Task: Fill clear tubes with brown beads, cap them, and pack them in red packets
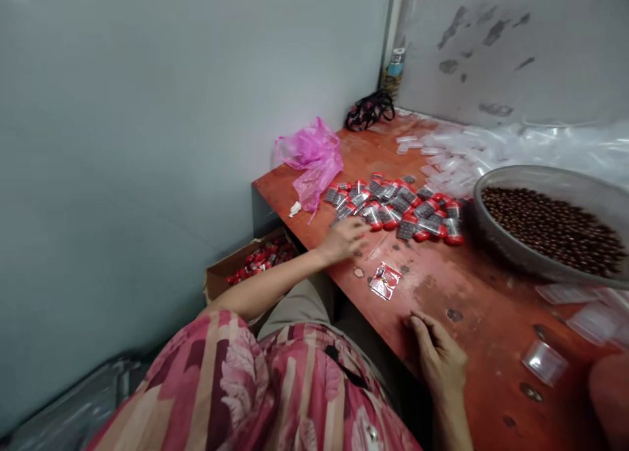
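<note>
My left hand (345, 239) is over the red table (466, 307), just in front of a pile of small clear packs with red ends (393, 205). Its fingers are apart and somewhat blurred, and no object shows in them. At the table's near edge rests my right hand (442, 356), curled, with thumb and forefinger close together and nothing visible between them. The other fingers are partly hidden. Between the hands lies a flat, shiny red-and-clear packet (386, 280).
A large bowl of dark brown beads or balls (550, 231) stands right. Clear plastic pieces (455, 159) lie behind and beside it. A pink plastic bag (317, 159) sits at the left corner, above a cardboard box (216, 277) of red items. Walls border the table.
</note>
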`<state>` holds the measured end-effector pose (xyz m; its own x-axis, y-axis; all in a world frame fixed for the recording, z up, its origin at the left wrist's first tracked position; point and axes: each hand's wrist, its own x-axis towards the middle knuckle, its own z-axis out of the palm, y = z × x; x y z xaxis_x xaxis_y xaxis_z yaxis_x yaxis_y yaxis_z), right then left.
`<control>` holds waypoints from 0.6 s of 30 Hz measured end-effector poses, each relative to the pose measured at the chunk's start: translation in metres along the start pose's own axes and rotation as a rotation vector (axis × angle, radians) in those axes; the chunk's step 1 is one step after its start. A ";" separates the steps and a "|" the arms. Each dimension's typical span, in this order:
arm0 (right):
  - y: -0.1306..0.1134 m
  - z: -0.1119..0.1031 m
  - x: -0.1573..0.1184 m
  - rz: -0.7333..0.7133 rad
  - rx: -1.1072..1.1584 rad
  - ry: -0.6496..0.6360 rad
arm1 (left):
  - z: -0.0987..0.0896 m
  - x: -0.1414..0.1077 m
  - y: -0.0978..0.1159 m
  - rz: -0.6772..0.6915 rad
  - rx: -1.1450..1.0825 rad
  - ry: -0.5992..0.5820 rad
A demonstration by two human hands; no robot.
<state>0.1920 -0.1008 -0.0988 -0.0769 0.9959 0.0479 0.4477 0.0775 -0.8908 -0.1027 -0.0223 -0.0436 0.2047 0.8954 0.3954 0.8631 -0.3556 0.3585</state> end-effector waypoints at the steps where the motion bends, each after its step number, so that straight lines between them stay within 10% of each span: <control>1: 0.001 0.001 0.000 -0.031 -0.020 -0.017 | -0.012 -0.007 -0.019 -0.127 0.059 0.090; 6: 0.002 0.003 -0.001 -0.134 -0.081 -0.058 | -0.052 -0.046 -0.105 -0.730 0.327 0.184; 18: -0.007 0.013 0.003 -0.057 -0.008 0.015 | -0.031 -0.059 -0.152 -0.827 0.125 0.470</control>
<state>0.1770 -0.0987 -0.0981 -0.0891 0.9904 0.1053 0.4503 0.1343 -0.8827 -0.2604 -0.0297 -0.0952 -0.6745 0.6412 0.3659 0.6995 0.3963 0.5947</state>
